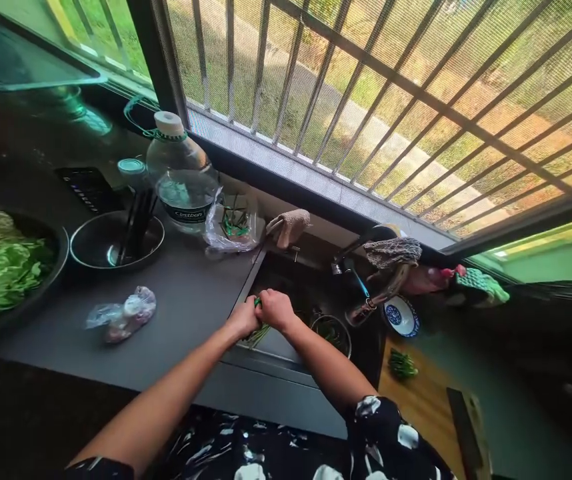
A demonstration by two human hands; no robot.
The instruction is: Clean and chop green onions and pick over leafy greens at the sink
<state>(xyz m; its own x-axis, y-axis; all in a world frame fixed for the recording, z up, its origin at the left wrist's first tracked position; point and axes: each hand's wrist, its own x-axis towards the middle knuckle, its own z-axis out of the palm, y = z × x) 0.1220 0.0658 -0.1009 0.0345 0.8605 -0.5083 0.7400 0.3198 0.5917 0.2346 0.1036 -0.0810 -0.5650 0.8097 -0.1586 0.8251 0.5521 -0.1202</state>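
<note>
Over the sink [277,345], hands [276,309] together around greens [257,302], forearms [179,390] converging

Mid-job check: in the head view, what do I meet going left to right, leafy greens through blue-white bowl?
Leafy greens, small plastic bag, big bottle, left hand, right hand, blue-white bowl.
</note>
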